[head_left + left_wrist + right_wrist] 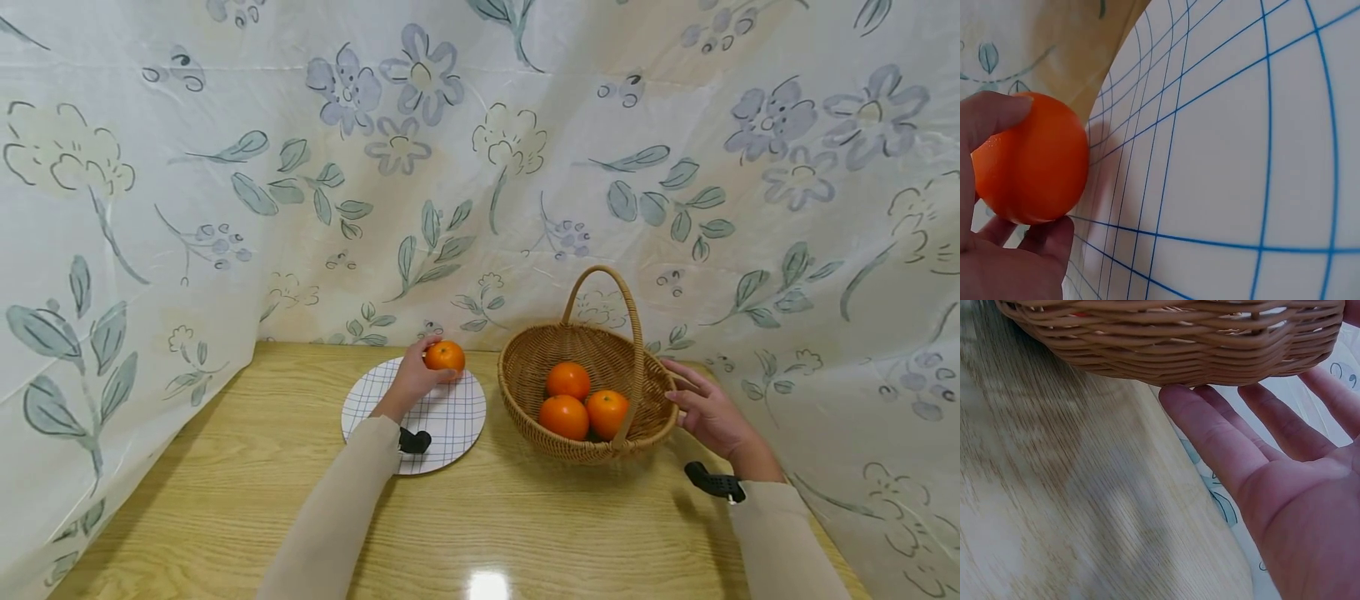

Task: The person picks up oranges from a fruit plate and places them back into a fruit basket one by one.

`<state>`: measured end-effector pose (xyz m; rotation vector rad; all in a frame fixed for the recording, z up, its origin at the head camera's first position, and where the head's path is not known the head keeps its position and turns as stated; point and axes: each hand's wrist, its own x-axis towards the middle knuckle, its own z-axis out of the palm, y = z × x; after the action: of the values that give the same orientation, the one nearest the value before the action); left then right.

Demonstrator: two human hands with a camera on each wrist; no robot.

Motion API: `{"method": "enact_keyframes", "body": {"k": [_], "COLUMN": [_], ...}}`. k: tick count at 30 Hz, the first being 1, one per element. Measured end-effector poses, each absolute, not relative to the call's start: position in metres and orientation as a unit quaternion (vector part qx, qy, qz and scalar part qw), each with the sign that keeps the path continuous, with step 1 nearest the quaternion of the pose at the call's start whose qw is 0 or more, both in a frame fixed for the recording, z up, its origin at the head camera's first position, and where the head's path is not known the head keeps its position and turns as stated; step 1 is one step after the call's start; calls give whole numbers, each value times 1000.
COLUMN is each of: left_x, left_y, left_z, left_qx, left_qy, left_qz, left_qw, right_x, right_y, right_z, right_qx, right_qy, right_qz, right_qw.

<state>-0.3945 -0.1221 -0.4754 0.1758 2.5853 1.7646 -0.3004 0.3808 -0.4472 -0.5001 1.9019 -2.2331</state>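
Observation:
My left hand [415,377] grips an orange [446,357] at the far side of a round white plate [358,410] with blue grid lines. In the left wrist view, the thumb and fingers press on different sides of the orange [1047,162]; whether it touches the plate is hard to tell. To the right, a wicker basket [517,358] with a tall arched handle holds several oranges [568,380]. My right hand [712,417] is at its right side, fingers spread. Close up, extended fingertips [1179,400] touch the basket's woven wall [1210,347].
Plate and basket stand side by side on a light wooden table [450,525]. A floral curtain [450,208] hangs behind the table and along both sides. Black straps with small devices [716,482] sit on both wrists.

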Motion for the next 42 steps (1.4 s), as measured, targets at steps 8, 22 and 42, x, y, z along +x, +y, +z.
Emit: {"method": "enact_keyframes", "body": {"k": [8,22,42], "left_x": [-387,-360,-320], "left_y": [-123,-122,-121], "left_z": [-473,-465,-462], "left_qx": [87,111,151], "left_qy": [816,818,831], "left_qz": [572,565,535], "left_qw": [-3,-8,-13], "right_x": [-297,-294,-287], "right_y": [379,380,380], "right_z": [-444,-445,-446], "right_qx": [-158,-164,-166], "right_qy": [642,638,635], "right_qz": [-745,-747,-749], "right_qw": [84,87,92]}}
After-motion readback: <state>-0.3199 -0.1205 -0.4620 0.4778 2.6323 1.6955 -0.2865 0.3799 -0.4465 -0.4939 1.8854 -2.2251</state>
